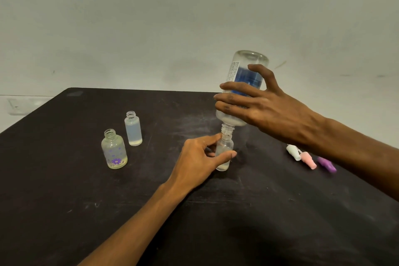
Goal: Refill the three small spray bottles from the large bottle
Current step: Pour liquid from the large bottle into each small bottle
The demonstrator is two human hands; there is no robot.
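Dark table (pixel 64 211), scuffed, pale wall behind.

Left side: flower-print spray bottle (pixel 114 150), round-shouldered, purple daisy on its lower front, upright, cap off, thin layer of yellowish liquid at the bottom. Just behind and right of it: straight-sided clear bottle (pixel 133 128), upright, cap off, small amount of liquid at its base. The two stand near each other, not touching.

Centre: left hand (pixel 197 163) pinches a third small bottle (pixel 224 153) between thumb and forefinger; bottle upright on the table, a little liquid at the bottom.

Above it: large clear bottle (pixel 244 84) with blue label, inverted and slightly tilted, its threaded neck set mouth-to-mouth on the small bottle's opening. Right hand (pixel 269 110) wraps the large bottle's body, fingers spread across the label. Liquid collected at the lowered shoulder.

Right, near the right forearm: three spray caps lying on the table in a row, white cap (pixel 293 151), pink cap (pixel 308 161), purple cap (pixel 327 164), partly hidden by the arm.
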